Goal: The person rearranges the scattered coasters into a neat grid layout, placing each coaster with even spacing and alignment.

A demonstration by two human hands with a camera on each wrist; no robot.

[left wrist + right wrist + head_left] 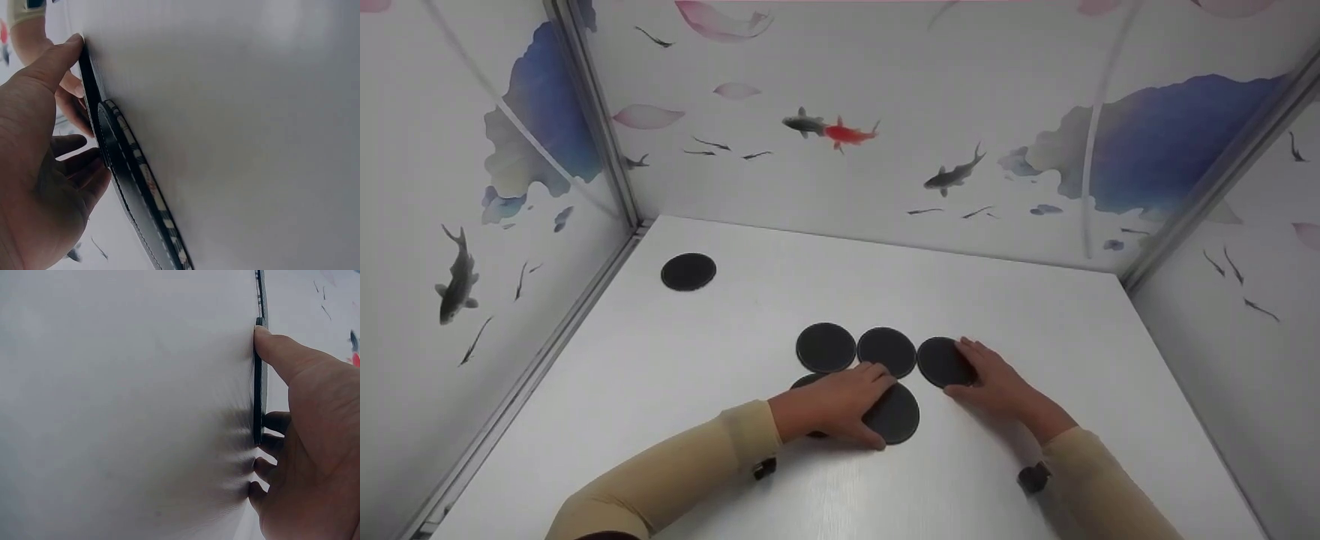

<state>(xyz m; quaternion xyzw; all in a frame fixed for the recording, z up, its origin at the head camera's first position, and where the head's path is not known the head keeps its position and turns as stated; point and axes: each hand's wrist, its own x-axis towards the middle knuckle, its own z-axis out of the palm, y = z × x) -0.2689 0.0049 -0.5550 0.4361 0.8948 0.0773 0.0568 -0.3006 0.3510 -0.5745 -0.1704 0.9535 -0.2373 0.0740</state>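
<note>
Two round black coasters lie side by side in the middle of the table in the head view, a left one (825, 347) and a middle one (886, 351). At the right end of that row, my right hand (1001, 386) holds a third coaster (941, 361) by its edge, thumb on the near side and fingers on the far side. Nearer the front, my left hand (840, 401) grips another coaster (901, 412) between thumb and fingers. Under the left hand lies a further coaster (804, 381), mostly hidden; the left wrist view shows a coaster's checkered rim (147, 177).
One more black coaster (688, 271) lies alone toward the back left of the white table (735, 292). White panels (840, 195) printed with fish and petals stand along the back and both sides, joined by metal posts (604, 127).
</note>
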